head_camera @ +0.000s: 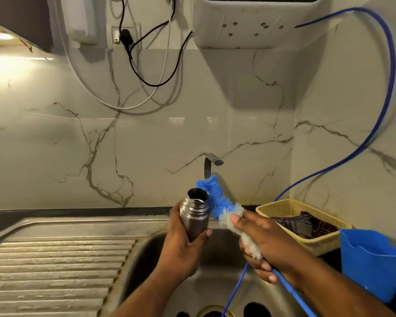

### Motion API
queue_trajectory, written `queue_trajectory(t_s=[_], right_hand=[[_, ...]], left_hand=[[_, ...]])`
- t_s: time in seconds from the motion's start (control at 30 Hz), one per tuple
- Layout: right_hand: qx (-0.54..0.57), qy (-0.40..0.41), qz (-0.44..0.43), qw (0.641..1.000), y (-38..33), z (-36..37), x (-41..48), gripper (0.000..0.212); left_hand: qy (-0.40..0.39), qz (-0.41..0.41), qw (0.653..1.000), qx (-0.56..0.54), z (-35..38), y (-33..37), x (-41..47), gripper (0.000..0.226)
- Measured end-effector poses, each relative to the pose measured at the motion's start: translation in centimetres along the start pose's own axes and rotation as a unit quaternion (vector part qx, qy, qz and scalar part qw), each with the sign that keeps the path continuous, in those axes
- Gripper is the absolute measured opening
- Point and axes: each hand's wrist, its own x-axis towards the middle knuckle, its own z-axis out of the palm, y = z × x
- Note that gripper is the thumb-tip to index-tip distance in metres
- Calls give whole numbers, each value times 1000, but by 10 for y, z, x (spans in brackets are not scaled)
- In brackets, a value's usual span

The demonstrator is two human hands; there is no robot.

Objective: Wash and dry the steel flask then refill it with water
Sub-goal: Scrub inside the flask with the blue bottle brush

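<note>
My left hand grips the steel flask around its lower body and holds it over the sink. The flask has no cap and its open mouth tilts up and to the right. My right hand grips a bottle brush with blue and white bristles and a blue handle. The blue bristle end lies just right of the flask's mouth, outside it. The tap stands behind, with no water running that I can see.
A ribbed steel draining board lies left of the sink. At the right, a yellow basket holds dark cloths, and a blue plastic container stands in front of it. A thin blue hose loops down the right wall into the sink.
</note>
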Motion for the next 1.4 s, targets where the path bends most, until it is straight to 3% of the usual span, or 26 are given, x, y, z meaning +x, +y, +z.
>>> queue_trajectory(t_s=[0.1,0.3,0.43,0.57,0.73,0.8,0.9,1.03,1.17,1.27,1.4], right_hand=[[-3,32,-16,999,0,4,2,18],[19,-13,-9,1000,-1,20,-7,22],[64,2,3,998,-3,19,-6,23],[96,-5,2,995,-5,36,-14,19],[109,60,12,992,-6,34,-8,20],[99,70,18,992,-5,35,-9,21],[56,42,7,998,-4,44,-16,17],[-30,38,-35,998,5,51,-16,22],[-29,60,-44,997,3,51,-13,20],[36,74,-8,997,-6,43,-10,16],[87,95,44,991,-6,33,-7,22]], left_hand=[[-39,12,998,43,11,0,-5,80],[55,3,998,28,3,-1,1,76],[45,5,998,38,8,6,-3,70],[84,16,996,3,10,7,0,73],[-46,37,998,22,16,9,-8,86],[-59,44,997,8,20,7,-8,84],[4,39,999,-17,13,-1,-1,81],[56,31,998,-10,-4,3,2,59],[68,0,997,-40,1,11,0,68],[34,15,998,-45,16,11,-3,67],[-74,17,996,-51,24,12,-10,71]])
